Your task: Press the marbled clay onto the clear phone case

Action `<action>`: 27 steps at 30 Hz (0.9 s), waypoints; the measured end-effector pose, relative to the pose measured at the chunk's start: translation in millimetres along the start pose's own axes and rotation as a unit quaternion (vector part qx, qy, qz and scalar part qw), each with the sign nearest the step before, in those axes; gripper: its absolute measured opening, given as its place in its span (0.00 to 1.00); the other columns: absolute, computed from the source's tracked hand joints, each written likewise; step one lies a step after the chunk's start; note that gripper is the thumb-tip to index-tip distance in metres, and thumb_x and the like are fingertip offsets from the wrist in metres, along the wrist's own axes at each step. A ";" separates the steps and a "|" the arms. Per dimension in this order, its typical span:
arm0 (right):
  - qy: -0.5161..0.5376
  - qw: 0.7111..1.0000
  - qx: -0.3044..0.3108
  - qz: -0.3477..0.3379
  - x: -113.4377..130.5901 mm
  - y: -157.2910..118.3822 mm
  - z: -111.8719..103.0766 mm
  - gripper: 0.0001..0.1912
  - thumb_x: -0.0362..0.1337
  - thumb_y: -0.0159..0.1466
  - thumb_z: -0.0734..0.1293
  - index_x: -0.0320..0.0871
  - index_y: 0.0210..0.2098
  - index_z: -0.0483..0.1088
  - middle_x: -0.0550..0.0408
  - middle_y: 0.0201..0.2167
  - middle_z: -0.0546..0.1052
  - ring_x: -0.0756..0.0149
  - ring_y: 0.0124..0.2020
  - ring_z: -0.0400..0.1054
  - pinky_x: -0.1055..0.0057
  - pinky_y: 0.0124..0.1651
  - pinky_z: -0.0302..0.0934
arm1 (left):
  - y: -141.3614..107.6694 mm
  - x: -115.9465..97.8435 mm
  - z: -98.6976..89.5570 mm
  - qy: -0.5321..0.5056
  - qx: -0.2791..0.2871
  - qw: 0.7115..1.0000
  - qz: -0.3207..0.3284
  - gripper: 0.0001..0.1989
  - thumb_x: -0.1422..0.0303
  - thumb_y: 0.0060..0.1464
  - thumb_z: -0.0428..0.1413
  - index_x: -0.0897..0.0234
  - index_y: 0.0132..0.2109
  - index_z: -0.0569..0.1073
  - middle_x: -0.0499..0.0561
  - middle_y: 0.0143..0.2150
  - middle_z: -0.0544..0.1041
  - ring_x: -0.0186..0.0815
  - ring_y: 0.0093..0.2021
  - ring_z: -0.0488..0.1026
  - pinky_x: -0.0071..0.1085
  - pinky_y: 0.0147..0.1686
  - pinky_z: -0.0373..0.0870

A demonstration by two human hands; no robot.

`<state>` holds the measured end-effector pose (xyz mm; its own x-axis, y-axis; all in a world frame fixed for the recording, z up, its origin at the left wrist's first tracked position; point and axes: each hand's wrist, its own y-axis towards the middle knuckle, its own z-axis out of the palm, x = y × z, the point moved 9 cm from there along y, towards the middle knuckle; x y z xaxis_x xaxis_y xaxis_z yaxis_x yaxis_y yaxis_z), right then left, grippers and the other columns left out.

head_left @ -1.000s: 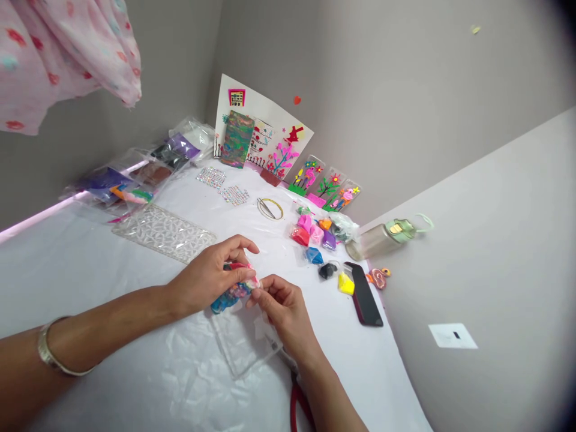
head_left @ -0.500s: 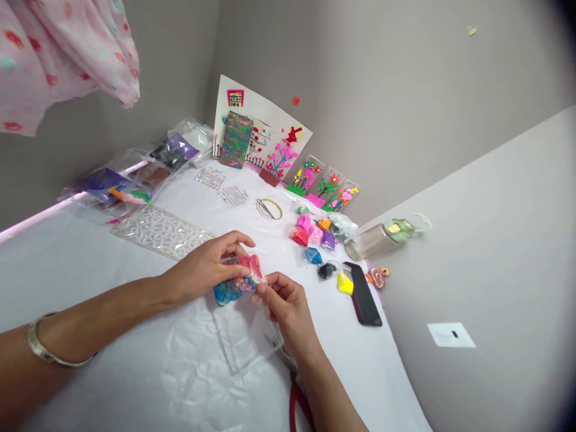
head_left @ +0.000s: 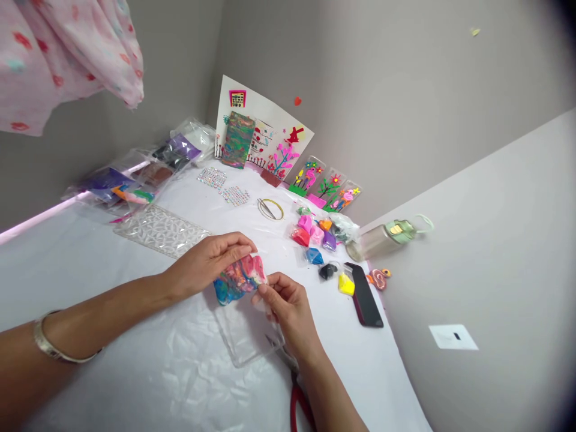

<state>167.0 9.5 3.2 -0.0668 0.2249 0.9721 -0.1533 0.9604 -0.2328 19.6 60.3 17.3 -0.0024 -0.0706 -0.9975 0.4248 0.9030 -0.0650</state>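
Observation:
A marbled clay piece [head_left: 238,277] in blue, red, pink and white covers the upper part of a clear rectangular case [head_left: 245,342]. My left hand [head_left: 207,264] grips its upper left edge, thumb and fingers pressed together. At the right edge of the clay, my right hand [head_left: 285,303] pinches it between thumb and fingers. Red-handled scissors [head_left: 297,399] lie partly under my right wrist, their blades pointing toward the case.
A clear patterned sheet [head_left: 157,229] lies left of my hands. Clay packets [head_left: 314,256], a black phone [head_left: 365,297] and a bottle [head_left: 375,241] are on the right. Decorated cards [head_left: 265,129] lean on the wall behind, and plastic bags [head_left: 112,186] lie at the left.
My left thumb has moved up off the middle of the clay toward its upper edge, so more of the clay shows. The scissor blades are more visible.

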 end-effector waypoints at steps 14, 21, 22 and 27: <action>-0.006 1.000 0.018 0.019 -2.8 -1.0 6.0 0.18 0.50 0.60 0.75 0.41 0.32 0.73 0.56 0.26 0.78 0.75 0.20 0.52 0.76 0.23 0.48 | -4.5 -1.6 -2.8 0.080 -0.025 0.996 0.000 0.17 0.53 0.59 0.56 0.60 0.30 0.77 0.44 0.22 0.75 0.34 0.25 0.71 0.27 0.28 0.65; -0.001 1.000 0.013 0.011 -2.3 0.8 2.9 0.18 0.50 0.61 0.74 0.41 0.32 0.73 0.57 0.26 0.79 0.76 0.18 0.49 0.74 0.22 0.42 | -0.2 -0.6 -2.7 0.060 -0.014 0.998 -0.001 0.29 0.45 0.64 0.46 0.62 0.31 0.78 0.48 0.26 0.78 0.36 0.28 0.72 0.30 0.31 0.67; -0.001 1.000 0.013 0.006 -1.8 0.9 2.6 0.17 0.50 0.62 0.74 0.41 0.32 0.73 0.56 0.26 0.79 0.76 0.18 0.49 0.74 0.22 0.42 | -0.2 0.1 -2.3 0.059 -0.013 0.998 -0.002 0.27 0.45 0.62 0.50 0.62 0.31 0.77 0.46 0.25 0.76 0.35 0.27 0.70 0.29 0.29 0.66; 0.018 0.999 0.028 0.014 -4.8 -0.1 5.5 0.16 0.48 0.62 0.74 0.41 0.32 0.73 0.57 0.26 0.78 0.77 0.18 0.50 0.75 0.22 0.43 | -0.6 4.2 -5.6 0.045 -0.027 0.999 -0.012 0.24 0.48 0.58 0.58 0.62 0.24 0.71 0.43 0.19 0.69 0.32 0.22 0.64 0.27 0.24 0.60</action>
<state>161.9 7.4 -1.7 -0.0374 0.2578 0.9655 -0.2075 0.9431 -0.2598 14.3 61.7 13.0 -0.0937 -0.0560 -0.9940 0.3747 0.9230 -0.0873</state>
